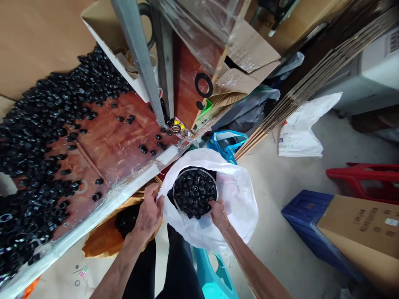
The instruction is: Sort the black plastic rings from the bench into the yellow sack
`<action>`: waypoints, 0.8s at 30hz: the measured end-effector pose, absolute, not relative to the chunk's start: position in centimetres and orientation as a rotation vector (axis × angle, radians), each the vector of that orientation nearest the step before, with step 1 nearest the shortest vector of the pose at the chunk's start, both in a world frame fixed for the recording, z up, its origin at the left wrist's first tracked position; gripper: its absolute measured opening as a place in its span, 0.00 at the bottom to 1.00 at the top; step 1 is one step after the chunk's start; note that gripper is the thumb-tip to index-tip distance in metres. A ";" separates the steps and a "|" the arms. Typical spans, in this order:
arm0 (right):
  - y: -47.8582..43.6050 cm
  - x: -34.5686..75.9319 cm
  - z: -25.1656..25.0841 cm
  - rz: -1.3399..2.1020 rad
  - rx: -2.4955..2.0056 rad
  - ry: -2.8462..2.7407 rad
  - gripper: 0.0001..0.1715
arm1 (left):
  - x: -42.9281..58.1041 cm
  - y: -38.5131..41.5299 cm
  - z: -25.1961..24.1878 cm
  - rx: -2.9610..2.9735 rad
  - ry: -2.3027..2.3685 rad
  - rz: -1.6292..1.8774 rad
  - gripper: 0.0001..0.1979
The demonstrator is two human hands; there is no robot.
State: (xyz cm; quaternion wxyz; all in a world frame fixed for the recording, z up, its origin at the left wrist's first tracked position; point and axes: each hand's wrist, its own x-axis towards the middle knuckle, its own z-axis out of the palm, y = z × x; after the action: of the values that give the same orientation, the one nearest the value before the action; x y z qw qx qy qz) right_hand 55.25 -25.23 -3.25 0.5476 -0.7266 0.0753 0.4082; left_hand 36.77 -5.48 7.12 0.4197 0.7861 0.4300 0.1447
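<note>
In the head view, a large white woven sack (pixel 241 195) stands with its mouth wide. Inside the mouth sits a round container with a pale rim (pixel 217 189), filled with small black plastic parts (pixel 195 191). My left hand (pixel 151 211) is closed on the sack's left edge, fingers pinching the white fabric. My right hand (pixel 220 214) is closed at the container's lower right rim, its fingertips partly hidden against the black parts. The container's sides and bottom are out of sight in the sack.
A reddish table (pixel 109 133) at left bears a big heap of black parts (pixel 40 120). A brown sack (pixel 102 238) lies below its edge. A turquoise stool (pixel 215 278), blue bag (pixel 230 141), stacked cardboard (pixel 299 95), blue crate (pixel 307 211) and red stool (pixel 358 176) stand around.
</note>
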 end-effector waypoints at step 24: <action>-16.5 52.4 11.5 1.066 -1.603 0.088 0.25 | 35.6 -2.4 8.4 0.898 0.985 0.543 0.10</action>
State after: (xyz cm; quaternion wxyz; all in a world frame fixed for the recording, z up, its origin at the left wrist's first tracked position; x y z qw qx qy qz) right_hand 52.43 -16.53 11.51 0.5707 -0.6830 0.0377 0.4543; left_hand 35.58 -2.44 8.38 0.7520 0.4112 0.4513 0.2485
